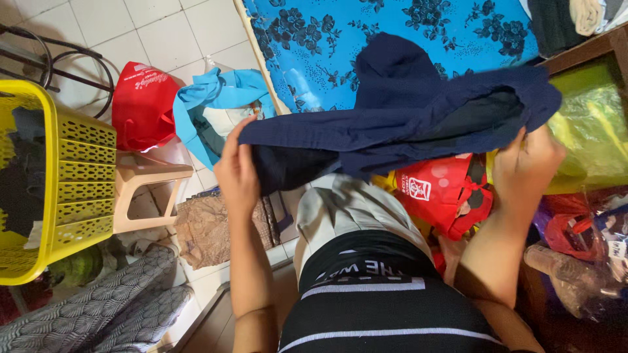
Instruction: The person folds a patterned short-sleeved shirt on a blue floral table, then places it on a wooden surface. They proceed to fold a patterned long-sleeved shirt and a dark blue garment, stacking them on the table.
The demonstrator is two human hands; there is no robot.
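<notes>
Head view: yellow laundry basket (pixel 72 170) at far left contains dark clothing. Red bag (pixel 140 104) and light-blue bag (pixel 216 108) rest on the tiled floor (pixel 163 33), the light-blue one holding pale fabric. Navy garment (pixel 405 117) hangs stretched between both hands above the blue floral sheet (pixel 314 46). Left hand (pixel 237 173) pinches its left edge; right hand (pixel 526 167) clamps its right edge. Hands are well apart.

Yellow laundry basket (pixel 78 176), red bag (pixel 140 104), light blue bag (pixel 196 104), floral blue mattress (pixel 314 46)
</notes>
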